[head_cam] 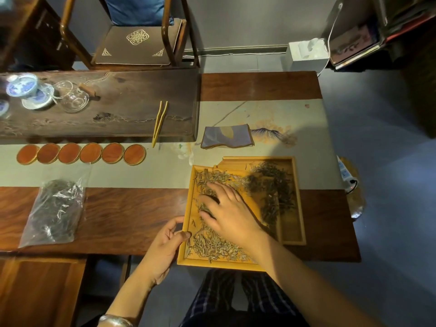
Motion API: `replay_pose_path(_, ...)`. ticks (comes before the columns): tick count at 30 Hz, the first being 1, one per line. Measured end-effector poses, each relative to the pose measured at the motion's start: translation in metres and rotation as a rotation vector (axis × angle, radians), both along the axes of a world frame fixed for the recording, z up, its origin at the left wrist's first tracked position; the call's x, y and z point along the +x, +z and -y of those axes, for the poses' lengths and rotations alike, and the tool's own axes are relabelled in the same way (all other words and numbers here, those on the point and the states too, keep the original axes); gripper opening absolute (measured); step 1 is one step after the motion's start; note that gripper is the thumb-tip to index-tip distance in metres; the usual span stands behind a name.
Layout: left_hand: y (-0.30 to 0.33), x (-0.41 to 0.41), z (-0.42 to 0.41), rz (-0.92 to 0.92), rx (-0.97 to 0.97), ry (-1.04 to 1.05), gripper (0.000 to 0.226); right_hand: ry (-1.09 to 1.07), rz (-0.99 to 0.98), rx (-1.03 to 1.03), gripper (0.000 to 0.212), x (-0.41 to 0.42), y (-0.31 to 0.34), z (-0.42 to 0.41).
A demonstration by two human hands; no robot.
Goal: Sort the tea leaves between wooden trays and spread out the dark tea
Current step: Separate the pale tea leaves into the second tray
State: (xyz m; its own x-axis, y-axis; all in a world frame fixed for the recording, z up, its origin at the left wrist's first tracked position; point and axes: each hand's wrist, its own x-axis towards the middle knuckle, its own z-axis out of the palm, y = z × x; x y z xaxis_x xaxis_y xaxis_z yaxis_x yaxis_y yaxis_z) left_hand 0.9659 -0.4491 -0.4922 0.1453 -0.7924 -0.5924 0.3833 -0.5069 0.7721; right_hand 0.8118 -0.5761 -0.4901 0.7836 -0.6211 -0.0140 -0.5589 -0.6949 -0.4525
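Note:
Two light wooden trays overlap at the table's near right. The front tray [186, 232] holds pale green tea leaves [212, 247], loose along its near side and far edge. Dark tea leaves [273, 185] lie in the back tray [299, 208], heaped along its middle. My right hand [232, 214] lies flat with spread fingers on the pale leaves in the front tray. My left hand [165, 246] grips that tray's left rim, thumb on top of the edge.
A clear bag of dark tea [56, 208] lies at the left. Several round wooden coasters [81, 153] line the runner. Bamboo tongs [160, 122], a folded blue cloth [226, 136], a glass pitcher [73, 97] and a blue-white gaiwan [26, 87] sit farther back.

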Motion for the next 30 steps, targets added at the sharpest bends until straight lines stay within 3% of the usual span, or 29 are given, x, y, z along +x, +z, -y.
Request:
replay_pose_path(5, 0.0, 0.002, -0.006, 0.022, 0.002, 0.021, 0.03, -0.142, 0.038, 0.006, 0.037, -0.029, -0.008, 0.018)
replay_pose_path(9, 0.002, 0.004, -0.008, 0.034, -0.017, 0.007, 0.029, -0.187, -0.044, -0.058, 0.035, -0.052, -0.015, 0.034)
replay_pose_path(17, 0.0, 0.006, -0.01, 0.06, -0.026, -0.015, 0.029, -0.282, -0.014, 0.007, 0.029, -0.079, -0.02, 0.052)
replay_pose_path(21, -0.001, 0.004, -0.011, 0.06, -0.024, -0.02, 0.029, -0.334, 0.039, -0.067, 0.026, -0.08, -0.015, 0.049)
replay_pose_path(25, 0.001, -0.001, -0.008, 0.059, -0.023, -0.024, 0.029, -0.266, 0.033, -0.117, 0.025, -0.042, -0.004, 0.036)
replay_pose_path(27, 0.002, -0.003, -0.006, 0.055, -0.019, -0.031, 0.029, -0.212, 0.139, -0.077, 0.028, -0.017, 0.002, 0.028)
replay_pose_path(30, 0.004, -0.005, -0.005, 0.036, -0.013, -0.03, 0.029, -0.007, 0.146, -0.063, 0.039, 0.015, 0.008, 0.018)
